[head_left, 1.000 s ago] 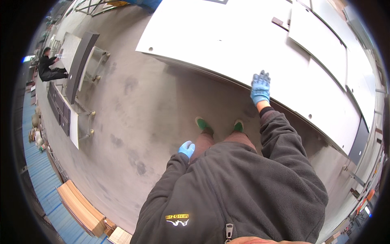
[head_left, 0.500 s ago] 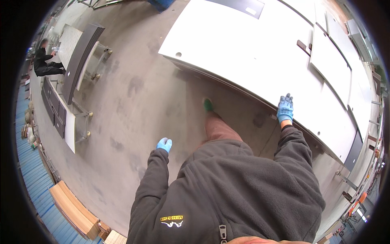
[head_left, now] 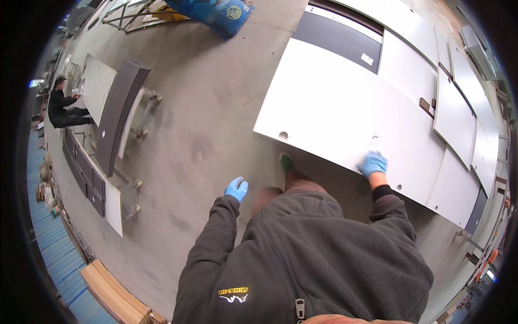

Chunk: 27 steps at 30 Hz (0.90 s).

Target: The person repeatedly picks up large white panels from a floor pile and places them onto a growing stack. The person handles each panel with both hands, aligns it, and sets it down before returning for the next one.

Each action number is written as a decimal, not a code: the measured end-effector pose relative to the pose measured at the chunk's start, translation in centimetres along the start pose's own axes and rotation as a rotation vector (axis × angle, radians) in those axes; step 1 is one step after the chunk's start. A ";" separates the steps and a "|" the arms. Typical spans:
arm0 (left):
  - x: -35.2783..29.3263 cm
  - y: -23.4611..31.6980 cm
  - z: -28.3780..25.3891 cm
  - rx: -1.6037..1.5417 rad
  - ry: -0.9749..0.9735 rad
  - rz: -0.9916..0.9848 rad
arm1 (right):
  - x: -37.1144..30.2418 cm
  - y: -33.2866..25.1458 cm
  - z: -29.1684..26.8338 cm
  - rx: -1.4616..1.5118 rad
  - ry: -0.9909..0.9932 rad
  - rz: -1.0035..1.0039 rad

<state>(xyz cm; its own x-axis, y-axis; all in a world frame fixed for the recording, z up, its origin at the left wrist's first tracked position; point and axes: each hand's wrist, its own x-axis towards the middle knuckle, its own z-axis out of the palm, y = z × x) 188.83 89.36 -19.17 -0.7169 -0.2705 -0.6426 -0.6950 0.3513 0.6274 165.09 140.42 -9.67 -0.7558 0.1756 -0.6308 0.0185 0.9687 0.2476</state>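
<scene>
My right hand (head_left: 373,164), in a blue glove, is over the near edge of a large white panel (head_left: 329,108). Motion blurs its fingers, so their pose is unclear. Just beyond it, a small printed label (head_left: 375,140) lies on the panel's face. The panel has a round hole (head_left: 283,135) near its near left corner. My left hand (head_left: 236,189), also blue-gloved, hangs over the floor beside my body. It holds nothing; the thumb stands apart from loosely bent fingers.
A dark grey panel (head_left: 340,40) and more white panels (head_left: 461,119) lie beyond and to the right. Stacked dark boards (head_left: 120,110) rest on a wheeled rack at left, near a person (head_left: 66,103). A blue sack (head_left: 229,16) lies at the back; wooden boards (head_left: 116,294) at lower left.
My view has shifted, so the white panels appear lower and further right. My right hand was spread flat on the panel's edge; now it is blurred there. My left hand still hangs free.
</scene>
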 end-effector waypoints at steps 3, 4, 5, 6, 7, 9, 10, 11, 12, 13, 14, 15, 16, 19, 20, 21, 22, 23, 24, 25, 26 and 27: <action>3.0 -3.3 -4.8 -0.035 0.080 -0.055 | 1.9 -13.0 -4.2 0.160 0.434 -0.424; 4.1 -4.6 -6.4 0.015 0.089 -0.087 | 2.9 -17.0 -5.4 0.219 0.513 -0.492; 4.8 -6.1 -8.2 -0.005 0.057 -0.098 | 4.0 -21.0 -6.6 0.261 0.521 -0.488; 5.4 -7.6 -9.8 -0.029 0.050 -0.111 | 4.9 -24.4 -7.6 0.269 0.540 -0.478; 6.1 -9.0 -11.3 -0.025 0.053 -0.139 | 5.7 -27.3 -8.7 0.280 0.525 -0.449; 8.4 -11.7 -15.6 0.000 -0.091 -0.289 | 7.0 -31.3 -10.5 0.266 0.396 -0.375; 9.3 -12.9 -17.3 -0.086 -0.045 -0.302 | 7.4 -32.7 -11.1 0.273 0.286 -0.324; 11.4 -13.6 -19.7 -0.171 -0.076 -0.310 | 7.1 -33.8 -11.4 0.244 0.268 -0.280; 12.7 -14.1 -20.7 -0.095 -0.020 -0.186 | 6.9 -34.6 -11.8 0.207 0.243 -0.229; 14.6 -14.3 -23.1 -0.124 -0.051 -0.225 | 7.0 -34.8 -12.3 0.207 0.205 -0.210; 16.8 -14.2 -25.5 -0.131 -0.049 -0.237 | 6.8 -35.3 -12.6 0.186 0.188 -0.183; 18.2 -14.1 -28.2 -0.139 -0.041 -0.260 | 6.9 -35.7 -13.1 0.160 0.177 -0.166; 19.0 -14.1 -31.1 -0.144 -0.031 -0.287 | 6.8 -36.1 -13.5 0.120 0.150 -0.143; 25.3 -11.6 -40.0 0.160 -0.046 -0.211 | 6.9 -37.4 -14.6 0.006 0.119 -0.075; 27.1 -10.6 -42.0 0.128 -0.004 -0.314 | 7.1 -37.6 -14.9 -0.023 0.096 -0.063; 29.9 -9.0 -43.8 0.159 0.025 -0.224 | 7.2 -38.0 -15.0 -0.039 0.096 -0.049; 32.5 -7.3 -45.1 0.202 0.047 -0.253 | 7.3 -38.2 -15.2 -0.076 0.096 -0.039; 34.6 -5.6 -46.3 0.252 0.060 -0.101 | 7.6 -38.3 -15.4 -0.112 0.081 -0.058; 37.3 -3.5 -47.3 0.341 0.063 -0.108 | 7.9 -38.6 -15.5 -0.178 0.058 -0.087; 39.5 -1.4 -47.8 0.277 0.025 -0.012 | 8.0 -38.7 -15.6 -0.211 0.017 -0.095; 41.7 0.8 -47.9 0.229 -0.010 -0.033 | 8.2 -38.8 -15.8 -0.262 0.016 -0.116; 43.8 3.0 -47.6 0.245 -0.019 0.045 | 8.5 -38.9 -16.0 -0.283 -0.003 -0.112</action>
<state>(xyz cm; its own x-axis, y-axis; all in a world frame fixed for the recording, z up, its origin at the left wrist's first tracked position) 152.63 35.87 -24.48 -0.7441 -0.2335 -0.6260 -0.6263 0.5700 0.5319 147.51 101.40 -12.93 -0.7412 0.0717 -0.6674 -0.2482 0.8945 0.3718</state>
